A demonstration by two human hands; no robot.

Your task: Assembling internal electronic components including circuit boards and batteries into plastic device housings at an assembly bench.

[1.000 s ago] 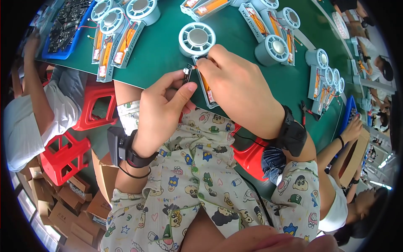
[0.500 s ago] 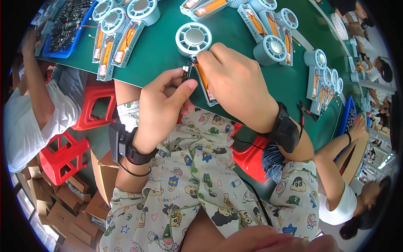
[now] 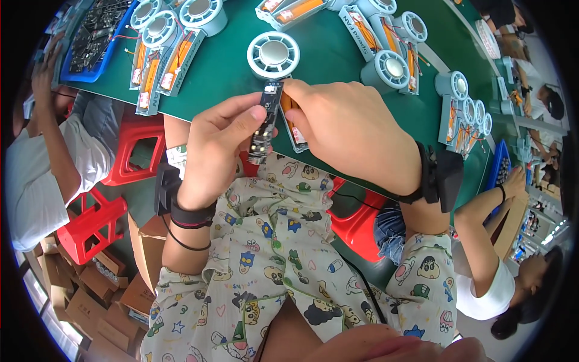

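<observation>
My left hand (image 3: 218,140) is closed, pinching a narrow black circuit board (image 3: 263,130) between thumb and fingers. The board stands nearly upright in front of an opened light-blue handheld fan (image 3: 273,53), which lies at the table's near edge with its round head pointing away. In the fan's handle an orange battery (image 3: 287,107) shows partly. Curled over that handle is my right hand (image 3: 362,130), its index fingertip close to the board's upper end. Its other fingers are hidden, and what they grip, perhaps a wire, cannot be made out.
More opened fans lie on the green table (image 3: 325,57), grouped at left (image 3: 175,51), right (image 3: 392,69) and far right (image 3: 456,111). A blue tray (image 3: 90,75) of dark parts stands far left. Co-workers sit on both sides. Red stools (image 3: 136,151) and cardboard boxes (image 3: 96,314) stand below.
The circuit board has swung into fuller view, its face now showing along its length. My left hand has moved slightly left and down; my right wrist has shifted right, its fingers staying by the handle.
</observation>
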